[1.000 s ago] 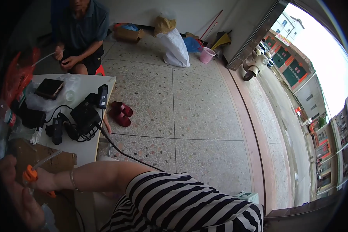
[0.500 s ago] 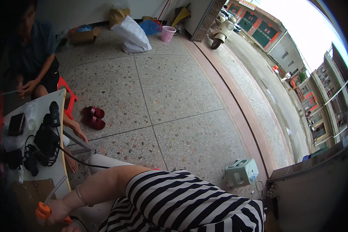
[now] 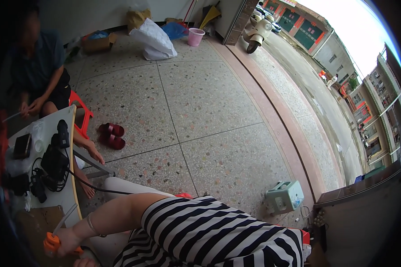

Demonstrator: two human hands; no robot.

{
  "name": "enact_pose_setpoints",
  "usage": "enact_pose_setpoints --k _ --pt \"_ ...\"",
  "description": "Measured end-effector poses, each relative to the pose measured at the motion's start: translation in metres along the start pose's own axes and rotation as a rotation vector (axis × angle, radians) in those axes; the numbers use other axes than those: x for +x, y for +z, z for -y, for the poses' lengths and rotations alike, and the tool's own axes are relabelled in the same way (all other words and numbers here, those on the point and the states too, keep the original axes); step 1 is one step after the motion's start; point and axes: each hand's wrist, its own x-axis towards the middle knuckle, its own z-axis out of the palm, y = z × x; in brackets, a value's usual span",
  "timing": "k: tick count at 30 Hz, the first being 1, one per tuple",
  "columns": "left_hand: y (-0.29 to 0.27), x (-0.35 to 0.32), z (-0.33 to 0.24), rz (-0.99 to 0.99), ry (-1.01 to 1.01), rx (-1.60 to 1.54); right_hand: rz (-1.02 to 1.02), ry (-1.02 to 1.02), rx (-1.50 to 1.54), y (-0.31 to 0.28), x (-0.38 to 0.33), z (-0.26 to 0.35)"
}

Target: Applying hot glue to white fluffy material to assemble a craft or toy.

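Note:
My right hand [image 3: 66,240] is wrapped round an orange hot glue gun [image 3: 52,244]. A whitish translucent glue stick [image 3: 65,218] pokes up out of it, and a dark cord runs off below. The gun is over a brown cardboard piece [image 3: 39,222] at the near end of the white table [image 3: 53,201]. Just a bit of my left hand [image 3: 85,263] shows at the lower edge, beside the right; its fingers are mostly cut off. Farther along the table lie black adapters and cables [image 3: 53,162], a dark box-shaped object [image 3: 22,146] and clear plastic [image 3: 36,131].
Across the table a person [image 3: 42,66] sits on a red stool [image 3: 81,113], holding a thin pale stick. Maroon slippers [image 3: 112,135], a pale green stool [image 3: 284,196], a white sack [image 3: 153,40] and a pink basket [image 3: 195,37] stand about the floor. Outside is a scooter [image 3: 258,33].
The view has shifted slightly, so most things sit a little farther right. My right hand keeps its grip on the glue gun. The seated person's hands have moved slightly, with the thin stick now tilted.

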Motion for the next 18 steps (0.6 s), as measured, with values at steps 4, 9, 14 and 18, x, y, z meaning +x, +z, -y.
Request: enact_pose_setpoints --k 4,9,14,18 --pt "-0.001 -0.004 -0.001 -0.002 -0.024 -0.058 -0.009 -0.016 0.016 0.003 0.0 -0.002" --pt "0.009 -0.017 0.01 -0.011 -0.044 -0.134 0.003 0.007 -0.007 0.0 0.0 -0.003" --pt "0.02 -0.032 0.017 -0.021 -0.061 -0.136 0.018 0.023 0.047 -0.001 -0.001 -0.004" --pt "0.022 -0.045 0.021 -0.025 -0.086 -0.138 0.005 0.056 0.075 0.001 0.0 -0.001"
